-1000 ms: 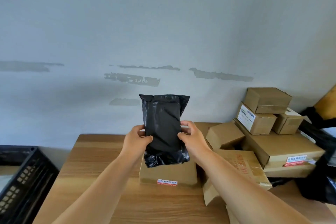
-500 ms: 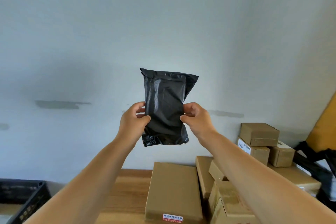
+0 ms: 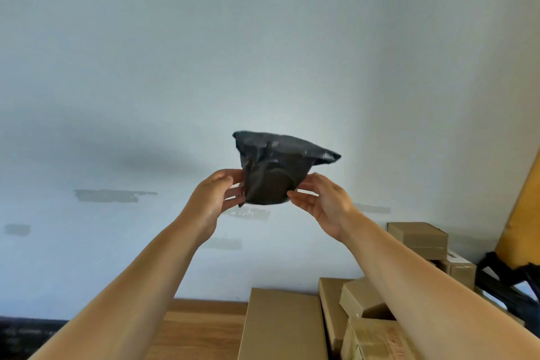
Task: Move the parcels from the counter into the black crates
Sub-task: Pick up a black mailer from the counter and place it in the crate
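black parcel [image 3: 274,172] now tipped flatter

Black parcel [image 3: 274,172] aloft btwn left hand [image 3: 214,199] & right hand [image 3: 324,204], above boxes [image 3: 283,324].

Pale blue wall [image 3: 263,38] with grey patches [image 3: 111,195], wooden counter [image 3: 201,327]
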The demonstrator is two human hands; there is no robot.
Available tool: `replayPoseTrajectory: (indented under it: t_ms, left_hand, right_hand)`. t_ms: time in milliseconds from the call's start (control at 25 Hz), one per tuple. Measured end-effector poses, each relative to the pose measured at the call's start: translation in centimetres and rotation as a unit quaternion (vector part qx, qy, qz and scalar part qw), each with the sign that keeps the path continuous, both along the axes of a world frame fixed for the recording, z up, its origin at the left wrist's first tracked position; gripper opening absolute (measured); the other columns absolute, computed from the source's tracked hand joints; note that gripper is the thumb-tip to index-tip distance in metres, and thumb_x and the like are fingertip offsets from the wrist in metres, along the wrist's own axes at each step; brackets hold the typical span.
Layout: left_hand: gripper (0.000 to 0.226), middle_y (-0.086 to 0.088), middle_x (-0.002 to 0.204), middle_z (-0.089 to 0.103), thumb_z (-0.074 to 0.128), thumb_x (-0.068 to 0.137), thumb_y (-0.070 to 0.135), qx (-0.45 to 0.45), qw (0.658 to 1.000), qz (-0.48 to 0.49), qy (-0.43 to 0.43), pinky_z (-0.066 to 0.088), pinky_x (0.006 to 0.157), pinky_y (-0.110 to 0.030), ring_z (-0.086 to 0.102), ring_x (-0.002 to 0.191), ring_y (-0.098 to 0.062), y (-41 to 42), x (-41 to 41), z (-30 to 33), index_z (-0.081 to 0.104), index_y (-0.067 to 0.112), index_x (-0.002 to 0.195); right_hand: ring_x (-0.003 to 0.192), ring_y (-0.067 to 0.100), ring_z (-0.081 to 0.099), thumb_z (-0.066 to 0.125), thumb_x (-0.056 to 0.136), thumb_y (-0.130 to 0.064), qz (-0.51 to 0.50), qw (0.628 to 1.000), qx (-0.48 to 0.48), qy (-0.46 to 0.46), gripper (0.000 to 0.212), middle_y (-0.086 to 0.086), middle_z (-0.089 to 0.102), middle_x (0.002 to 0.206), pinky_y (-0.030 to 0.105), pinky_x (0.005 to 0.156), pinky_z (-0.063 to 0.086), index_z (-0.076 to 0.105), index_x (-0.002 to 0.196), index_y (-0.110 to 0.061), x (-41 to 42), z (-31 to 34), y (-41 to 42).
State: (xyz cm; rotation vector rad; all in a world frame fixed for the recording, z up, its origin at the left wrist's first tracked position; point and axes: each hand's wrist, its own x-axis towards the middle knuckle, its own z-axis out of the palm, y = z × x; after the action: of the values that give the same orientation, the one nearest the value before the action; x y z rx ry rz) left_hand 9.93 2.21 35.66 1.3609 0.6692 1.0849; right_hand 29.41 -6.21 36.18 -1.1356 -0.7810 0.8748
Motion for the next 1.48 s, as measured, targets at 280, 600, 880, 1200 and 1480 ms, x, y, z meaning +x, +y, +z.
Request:
replayPoseTrajectory:
  t_ms: [280, 600, 880, 1200, 1480]
  left_hand:
    - [0.016, -0.001, 0.095, 0.071, 0.052, 0.096, 0.014, -0.014, 0.993, -0.033, -0.109, 0.056, 0.077, -0.031, 0.065, 0.088, -0.015, 0.1, 0.0, 0.8, 0.067, 0.007, 0.099]
    - [0.025, -0.002, 0.100, 0.069, 0.069, 0.081, -0.001, 0.038, 0.999, 0.014, -0.026, 0.053, 0.068, -0.020, 0.067, 0.087, -0.011, 0.5, 0.0, 1.0, 0.065, 0.012, 0.102]
    - [0.054, 0.011, 0.120, 0.058, 0.067, 0.075, -0.010, 0.153, 0.986, 0.062, 0.021, 0.048, 0.075, -0.007, 0.051, 0.118, 0.002, 0.2, 1.4, -0.3, 0.051, 0.020, 0.117]
    - [0.058, 0.011, 0.113, 0.064, 0.069, 0.072, -0.001, 0.188, 0.973, 0.105, 0.078, 0.053, 0.090, -0.035, 0.062, 0.105, -0.008, -0.4, 2.4, -0.4, 0.049, 0.027, 0.119]
    - [0.057, 0.010, 0.114, 0.062, 0.070, 0.075, 0.002, 0.179, 0.972, 0.123, 0.091, 0.051, 0.088, -0.029, 0.060, 0.104, -0.008, -1.4, 3.1, -0.6, 0.049, 0.024, 0.124]
  right_hand:
    - [0.096, 0.025, 0.065, 0.046, 0.100, -0.018, 0.053, 0.990, 0.071, 0.113, 0.026, 0.014, 0.068, 0.106, 0.031, 0.087, 0.056, 0.067, 0.104, -0.003, 0.5, -0.2, -0.7]
    - [0.081, 0.019, 0.063, 0.042, 0.100, -0.040, 0.088, 0.995, -0.027, -0.041, 0.039, -0.001, 0.070, 0.094, 0.034, 0.078, 0.048, 0.067, 0.083, -0.016, 0.7, 0.4, -0.9]
    - [0.082, 0.016, 0.067, 0.072, 0.082, -0.008, -0.034, 0.995, -0.004, -0.096, 0.020, 0.002, 0.072, 0.093, 0.021, 0.070, 0.051, 0.063, 0.100, -0.012, -0.7, -0.1, -0.6]
    - [0.079, 0.018, 0.067, 0.069, 0.077, 0.010, -0.066, 0.995, 0.013, -0.080, 0.040, 0.007, 0.071, 0.097, 0.020, 0.047, 0.051, 0.058, 0.108, -0.011, -0.6, 0.2, -1.1]
    - [0.078, 0.022, 0.066, 0.067, 0.076, 0.013, -0.056, 0.996, 0.012, -0.065, 0.040, 0.011, 0.070, 0.100, 0.025, 0.043, 0.050, 0.056, 0.108, -0.010, 0.3, -0.1, -1.6]
